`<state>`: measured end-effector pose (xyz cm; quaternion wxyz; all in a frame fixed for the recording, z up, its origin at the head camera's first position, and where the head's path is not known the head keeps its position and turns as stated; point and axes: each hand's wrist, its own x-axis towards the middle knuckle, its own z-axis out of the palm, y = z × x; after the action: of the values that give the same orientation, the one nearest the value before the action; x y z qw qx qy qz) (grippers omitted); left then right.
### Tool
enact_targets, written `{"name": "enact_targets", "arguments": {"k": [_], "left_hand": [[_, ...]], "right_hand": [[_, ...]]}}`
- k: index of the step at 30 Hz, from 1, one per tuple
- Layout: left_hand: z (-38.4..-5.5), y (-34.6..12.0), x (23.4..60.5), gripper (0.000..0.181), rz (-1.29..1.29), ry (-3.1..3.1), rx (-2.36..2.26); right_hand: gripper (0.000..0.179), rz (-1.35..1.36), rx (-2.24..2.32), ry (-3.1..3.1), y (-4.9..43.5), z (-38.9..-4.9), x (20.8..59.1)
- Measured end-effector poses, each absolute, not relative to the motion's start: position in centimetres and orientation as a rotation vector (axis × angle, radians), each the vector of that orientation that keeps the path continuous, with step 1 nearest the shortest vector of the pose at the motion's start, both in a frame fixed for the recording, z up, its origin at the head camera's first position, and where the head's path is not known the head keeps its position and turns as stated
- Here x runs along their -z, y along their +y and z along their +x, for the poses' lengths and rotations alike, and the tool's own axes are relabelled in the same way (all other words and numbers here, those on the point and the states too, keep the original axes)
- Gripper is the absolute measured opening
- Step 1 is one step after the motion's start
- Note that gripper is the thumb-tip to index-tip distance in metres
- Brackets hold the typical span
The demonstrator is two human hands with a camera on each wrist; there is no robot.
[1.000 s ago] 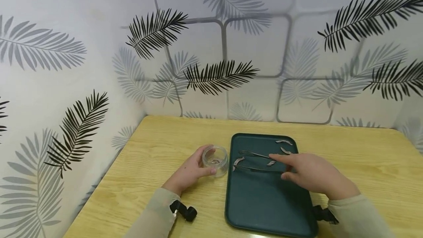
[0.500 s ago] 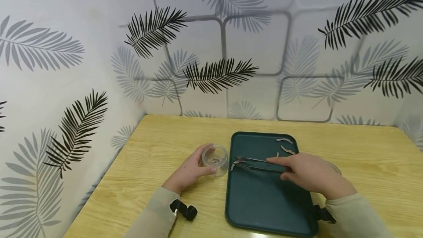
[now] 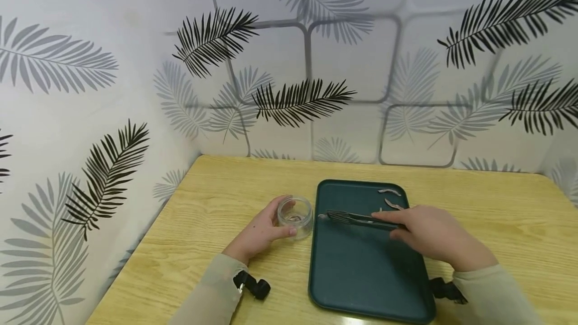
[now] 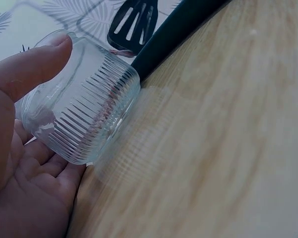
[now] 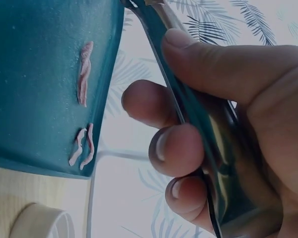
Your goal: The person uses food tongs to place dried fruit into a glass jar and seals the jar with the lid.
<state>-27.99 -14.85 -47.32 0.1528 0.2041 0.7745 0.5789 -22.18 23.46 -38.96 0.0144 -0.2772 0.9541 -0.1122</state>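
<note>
My left hand [image 3: 259, 234] holds a clear glass jar [image 3: 295, 219] beside the tray's left edge, thumb on the near side. In the left wrist view the ribbed jar [image 4: 89, 99] has reddish bits low inside. My right hand [image 3: 431, 234] grips metal tongs [image 3: 361, 218] with slotted heads, thumb on one arm and fingers round the other. The tong heads are together, low over the dark green tray [image 3: 361, 275]. A pale end of a meat strip [image 3: 322, 216] shows at their tips; the rest is hidden. More meat strips [image 5: 84, 74] lie at the tray's far right.
The tray lies on a light wood-grain table [image 3: 217, 194], with a leaf-patterned wall [image 3: 280, 64] behind it. A white round container [image 5: 42, 223] stands beyond the tray in the right wrist view. A black wrist camera [image 3: 253, 285] sits at the left sleeve.
The tong arms, apart before, have come together over the meat strip near the tray's left edge. My left hand and the jar stay in place.
</note>
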Motion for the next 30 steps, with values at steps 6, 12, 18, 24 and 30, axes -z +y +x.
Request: {"name": "enact_targets", "arguments": {"k": [6, 12, 18, 24, 30], "left_hand": [[-28.1, -14.7, 47.1, 0.082, 0.595, 2.215, -1.668], [-28.2, -14.7, 47.2, 0.082, 0.592, 2.208, -1.669], [-28.3, -14.8, 47.2, 0.082, 0.588, 2.208, -1.673], [-28.3, -14.8, 47.4, 0.078, 0.611, 2.189, -1.692], [-28.2, -14.7, 47.4, 0.081, 0.605, 2.190, -1.692]], "right_hand": [[0.055, -0.844, 0.375, 2.992, 23.7, -22.1, 38.4], [0.056, -0.916, 0.379, 3.133, 22.9, -21.6, 37.9], [0.059, -1.068, 0.465, 3.211, 21.2, -21.3, 37.8], [0.059, -1.089, 0.493, 3.194, 20.0, -20.9, 38.1], [0.059, -1.066, 0.498, 3.160, 19.5, -20.8, 38.3]]}}
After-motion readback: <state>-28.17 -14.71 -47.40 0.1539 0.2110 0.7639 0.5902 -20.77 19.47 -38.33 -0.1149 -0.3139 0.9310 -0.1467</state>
